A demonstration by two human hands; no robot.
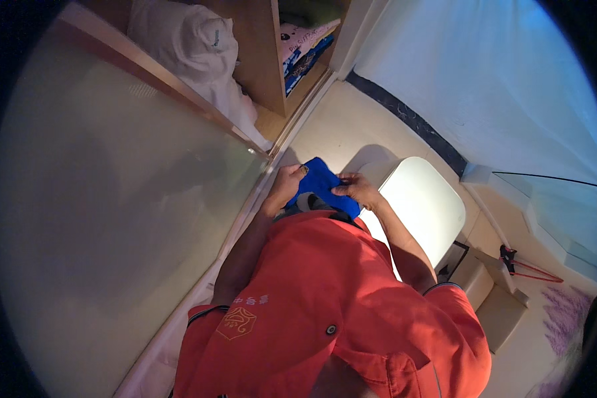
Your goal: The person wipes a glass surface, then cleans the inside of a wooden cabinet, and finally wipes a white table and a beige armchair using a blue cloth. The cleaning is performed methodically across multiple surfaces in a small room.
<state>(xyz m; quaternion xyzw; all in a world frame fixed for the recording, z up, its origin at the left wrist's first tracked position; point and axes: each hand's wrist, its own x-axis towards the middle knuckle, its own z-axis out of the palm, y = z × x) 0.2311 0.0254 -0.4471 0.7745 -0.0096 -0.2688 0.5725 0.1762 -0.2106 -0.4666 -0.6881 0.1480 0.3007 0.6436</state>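
Observation:
A piece of bright blue cloth is held up in front of my waist. My left hand pinches its left edge, with the thumb on top. At the other side, my right hand grips the cloth between thumb and fingers. Lower down, the cloth hangs close to the hem of my red shirt. Grey and black fabric shows just below it; whether that belongs to the cloth I cannot tell. Beside my right forearm stands a white box-like piece with rounded corners.
A sliding glass door fills the left. Behind its edge, a wooden cabinet holds a white cloth bundle and folded textiles. Pale curtain-like sheeting hangs at upper right. An open cardboard box and a red-handled object lie right.

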